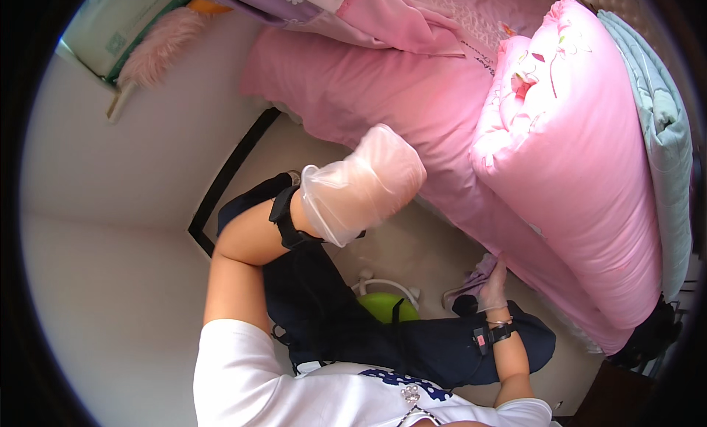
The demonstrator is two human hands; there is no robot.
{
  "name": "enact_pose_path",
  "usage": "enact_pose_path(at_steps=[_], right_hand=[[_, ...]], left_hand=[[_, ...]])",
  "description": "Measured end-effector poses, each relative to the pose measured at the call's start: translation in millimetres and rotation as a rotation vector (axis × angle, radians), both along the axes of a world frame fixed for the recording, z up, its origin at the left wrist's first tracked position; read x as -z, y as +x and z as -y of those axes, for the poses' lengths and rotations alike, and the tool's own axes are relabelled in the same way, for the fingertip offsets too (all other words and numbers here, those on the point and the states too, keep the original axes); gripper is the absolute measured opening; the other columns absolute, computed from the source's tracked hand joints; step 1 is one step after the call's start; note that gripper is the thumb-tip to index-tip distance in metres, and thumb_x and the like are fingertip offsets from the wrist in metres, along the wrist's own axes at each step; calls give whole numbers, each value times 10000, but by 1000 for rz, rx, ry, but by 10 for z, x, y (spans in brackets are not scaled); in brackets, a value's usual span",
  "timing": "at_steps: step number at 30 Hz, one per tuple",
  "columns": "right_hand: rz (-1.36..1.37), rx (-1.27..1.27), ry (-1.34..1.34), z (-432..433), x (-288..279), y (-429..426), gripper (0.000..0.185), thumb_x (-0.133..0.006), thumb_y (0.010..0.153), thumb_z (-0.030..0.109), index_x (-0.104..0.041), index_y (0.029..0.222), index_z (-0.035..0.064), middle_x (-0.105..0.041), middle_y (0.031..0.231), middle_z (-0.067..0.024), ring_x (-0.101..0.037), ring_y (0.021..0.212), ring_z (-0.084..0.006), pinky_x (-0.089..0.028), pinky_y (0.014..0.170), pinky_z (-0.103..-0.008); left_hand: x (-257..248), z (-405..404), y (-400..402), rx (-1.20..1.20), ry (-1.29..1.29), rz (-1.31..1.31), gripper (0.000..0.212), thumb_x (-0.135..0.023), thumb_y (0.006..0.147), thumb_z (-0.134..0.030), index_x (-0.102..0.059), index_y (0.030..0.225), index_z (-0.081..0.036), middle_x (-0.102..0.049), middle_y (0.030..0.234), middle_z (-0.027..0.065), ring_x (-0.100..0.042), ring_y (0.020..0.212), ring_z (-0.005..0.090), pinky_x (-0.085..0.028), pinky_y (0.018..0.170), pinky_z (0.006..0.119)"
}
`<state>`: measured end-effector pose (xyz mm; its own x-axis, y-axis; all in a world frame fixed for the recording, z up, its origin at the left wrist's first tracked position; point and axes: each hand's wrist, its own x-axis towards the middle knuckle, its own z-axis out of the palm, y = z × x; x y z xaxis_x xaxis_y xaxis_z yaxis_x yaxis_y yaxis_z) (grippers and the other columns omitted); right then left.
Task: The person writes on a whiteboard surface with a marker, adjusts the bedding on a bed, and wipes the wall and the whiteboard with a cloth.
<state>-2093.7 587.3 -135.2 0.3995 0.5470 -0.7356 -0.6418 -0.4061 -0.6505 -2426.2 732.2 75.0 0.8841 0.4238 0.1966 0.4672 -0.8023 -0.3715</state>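
Note:
My left hand [367, 178], in a loose clear plastic glove, is raised over the floor in front of the bed's pink sheet [353, 90]. Its back faces me and the fingers are hidden, so whether it holds anything does not show. Lower right, my right hand [494, 289] wears a similar clear glove and grips a purple cloth [479, 275]. The cloth hangs beside my knee, close to the sheet's lower edge. Black straps circle both wrists.
A thick folded pink quilt [574, 178] lies on the bed, next to a folded light green-blue quilt [663, 151]. Between my legs is a green seat [386, 307] on a white wheeled base. A fluffy pink duster [160, 49] is against the left wall [99, 167].

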Motion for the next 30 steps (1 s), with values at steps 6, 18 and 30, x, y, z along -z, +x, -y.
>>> enact_pose_path(at_steps=[6, 18, 30], right_hand=[[-113, -127, 133, 162, 548, 613, 340, -452, 938, 456, -493, 702, 216, -430, 617, 54, -415, 555, -126, -297, 465, -291], [-173, 165, 138, -13, 476, 374, 242, -490, 928, 319, -488, 763, 141, -439, 578, 27, -377, 459, -123, -366, 447, -300], [-287, 19, 152, -7, 180, 23, 206, -431, 939, 261, -463, 758, 169, -364, 521, 42, -291, 392, -98, -251, 366, -276]], left_hand=[[-704, 136, 358, 326, 91, -219, 181, -582, 565, -162, -501, 684, -52, -436, 647, 72, -452, 589, 198, -380, 565, 306], [-685, 688, 1776, 962, -109, -231, 155, -574, 600, -160, -520, 691, -47, -449, 655, 76, -464, 603, 206, -395, 580, 320], [-585, 1013, 2453, 1198, -197, -223, 135, -566, 636, -158, -538, 698, -42, -461, 664, 81, -477, 618, 213, -409, 596, 334]])
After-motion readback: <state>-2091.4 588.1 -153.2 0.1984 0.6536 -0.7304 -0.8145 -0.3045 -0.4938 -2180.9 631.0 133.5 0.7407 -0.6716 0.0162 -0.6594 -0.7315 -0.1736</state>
